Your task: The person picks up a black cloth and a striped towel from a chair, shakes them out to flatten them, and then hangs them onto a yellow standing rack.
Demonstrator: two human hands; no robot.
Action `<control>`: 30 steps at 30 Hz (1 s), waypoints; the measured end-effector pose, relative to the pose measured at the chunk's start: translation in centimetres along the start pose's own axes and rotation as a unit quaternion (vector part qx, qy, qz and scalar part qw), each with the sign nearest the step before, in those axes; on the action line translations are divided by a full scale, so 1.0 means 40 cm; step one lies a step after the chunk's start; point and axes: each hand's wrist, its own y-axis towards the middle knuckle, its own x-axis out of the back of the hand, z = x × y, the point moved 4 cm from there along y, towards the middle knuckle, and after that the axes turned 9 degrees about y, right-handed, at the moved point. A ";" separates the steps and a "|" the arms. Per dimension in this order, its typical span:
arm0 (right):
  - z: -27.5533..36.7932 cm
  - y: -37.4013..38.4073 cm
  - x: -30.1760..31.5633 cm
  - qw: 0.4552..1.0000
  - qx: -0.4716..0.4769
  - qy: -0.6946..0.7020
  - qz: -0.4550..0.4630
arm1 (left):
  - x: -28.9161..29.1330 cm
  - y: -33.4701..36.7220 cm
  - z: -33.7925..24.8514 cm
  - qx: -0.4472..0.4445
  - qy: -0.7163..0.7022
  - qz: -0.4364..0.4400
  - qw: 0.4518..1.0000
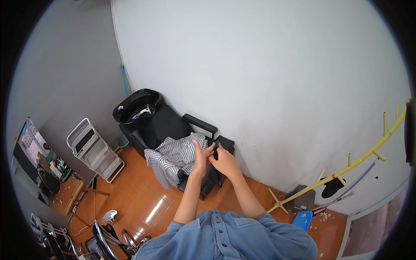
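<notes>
A small dark object [216, 151] is sitting between the person's hands, in front of the torso and, as the camera is looking down, over the near end of a reclining black chair [170, 122]. The right hand [225, 162] is holding it, its grip clamped on the object; the left hand [201, 160] is opening toward it, thumb standing apart from the fingers, and whether its fingertips are touching the object cannot be told. The step in hand is, in this judgement, handling or adjusting the object; the next move is calling for a steady right grip while the left fingers are working near it. Beyond the hands, a striped cloth [177, 151] is lying crumpled across the chair. At the chair's far end, a black basin [130, 104] is containing a white spray head [141, 113]. To the left, a grey bucket [123, 142] is standing on the floor, its contents not discernible; a white tiered trolley [96, 151] is standing beside it, its trays' contents equally unclear. Farther left, a wooden desk [76, 196] is carrying bottles [56, 169].
</notes>
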 end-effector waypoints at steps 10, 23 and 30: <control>-0.003 -0.029 -0.064 0.979 -0.011 0.142 -0.142 | 0.096 -0.086 0.016 0.037 0.047 -0.006 0.998; 0.052 0.012 0.016 0.978 0.114 0.171 -0.029 | 0.184 -0.080 0.011 -0.155 0.313 0.035 0.936; 0.070 0.022 0.177 0.969 0.147 0.173 -0.097 | 0.253 -0.030 0.090 -0.147 0.392 0.045 0.907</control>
